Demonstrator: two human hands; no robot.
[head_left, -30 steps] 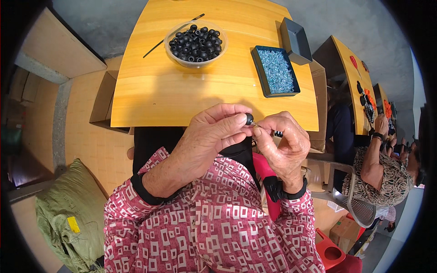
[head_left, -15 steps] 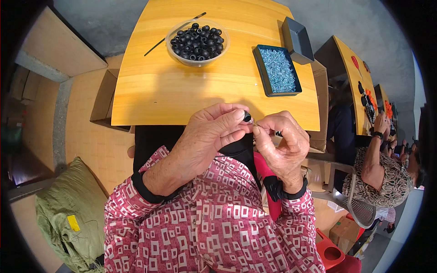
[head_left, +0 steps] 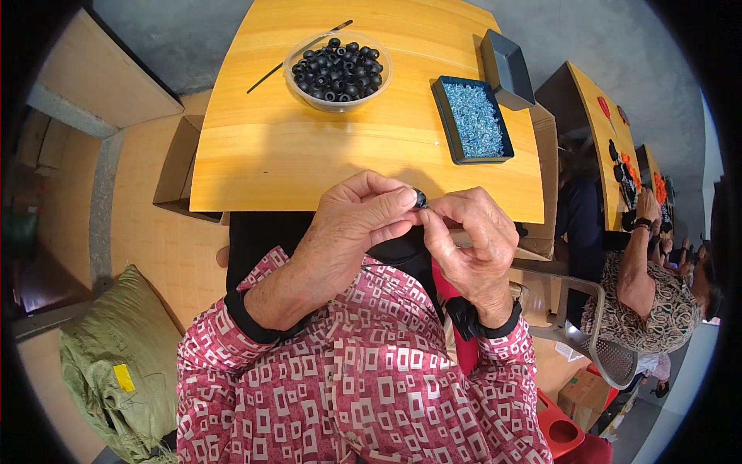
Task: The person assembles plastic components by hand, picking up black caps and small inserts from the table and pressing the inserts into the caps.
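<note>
Head view: counter (head_left: 309, 170) has a bowl (head_left: 338, 105) of black beads (head_left: 338, 71) and dark tray (head_left: 484, 160). By its near edge, the left hand (head_left: 352, 220) pinches one bead (head_left: 420, 199); right hand (head_left: 481, 243), bent, is closed beside it, content unclear.

One small, rounded black bead (head_left: 420, 199), glossy and partly covered, is held up by the desk's (head_left: 286, 182) near edge, right of its middle.

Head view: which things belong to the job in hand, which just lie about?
Likely the job:
black bead, in left hand; right hand close by
bowl of black beads
tray of bluish pieces, perhaps

Likely lying about:
dark stick
grey tray
green sack
</note>
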